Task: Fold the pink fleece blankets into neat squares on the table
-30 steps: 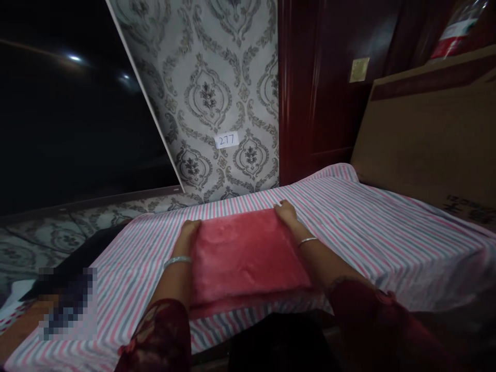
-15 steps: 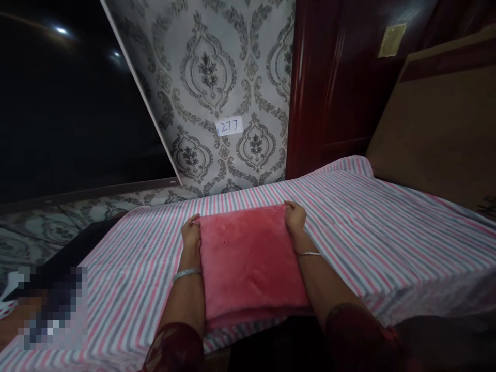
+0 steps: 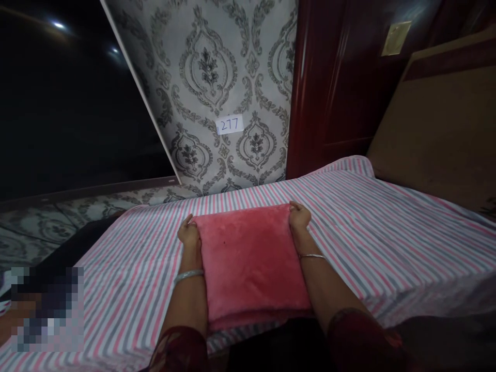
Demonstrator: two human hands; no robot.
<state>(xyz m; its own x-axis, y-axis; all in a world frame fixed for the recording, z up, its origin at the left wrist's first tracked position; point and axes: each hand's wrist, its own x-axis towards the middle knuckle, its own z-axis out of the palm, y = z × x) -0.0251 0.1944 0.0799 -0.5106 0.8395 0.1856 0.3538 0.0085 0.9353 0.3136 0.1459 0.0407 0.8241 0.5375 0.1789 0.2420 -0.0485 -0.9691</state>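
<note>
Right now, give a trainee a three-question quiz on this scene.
1. True or false: the left hand and the right hand each grip a far corner of the pink cloth.
2. What does the cloth lie on? A. bare wood B. striped sheet C. a tray
3. Fill in: the label on the wallpaper reads ___.
Key: 1 true; 2 B; 3 277.
</note>
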